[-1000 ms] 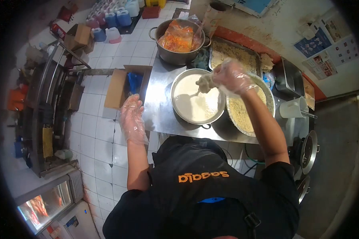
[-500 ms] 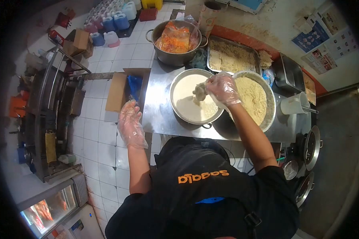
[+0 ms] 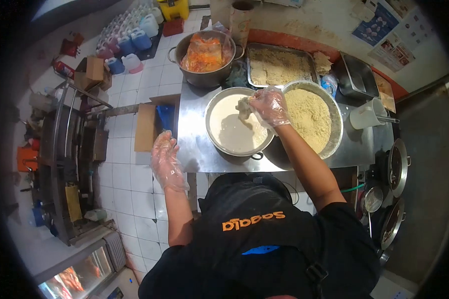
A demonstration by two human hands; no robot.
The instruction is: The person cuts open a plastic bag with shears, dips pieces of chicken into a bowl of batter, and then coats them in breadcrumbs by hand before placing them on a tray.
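My right hand (image 3: 271, 107), in a clear plastic glove, grips a batter-coated piece (image 3: 244, 107) above a round pan of pale liquid batter (image 3: 229, 127). Just right of that pan stands a wide bowl of yellowish crumbs (image 3: 309, 117), partly behind my right wrist. My left hand (image 3: 165, 158), also gloved, is raised left of the metal table's edge with its fingers apart and nothing in it. What the coated piece is cannot be made out.
A large pot (image 3: 207, 74) with bagged orange food stands behind the batter. Behind the crumbs lies a crumb-filled tray (image 3: 279, 84). On the right are a white jug (image 3: 366, 115) and an empty metal tray (image 3: 356, 77). An open cardboard box (image 3: 144, 127) is at left.
The view has shifted slightly. My right hand holds the coated piece a little higher and further back over the pan. My left hand stays raised, still empty.
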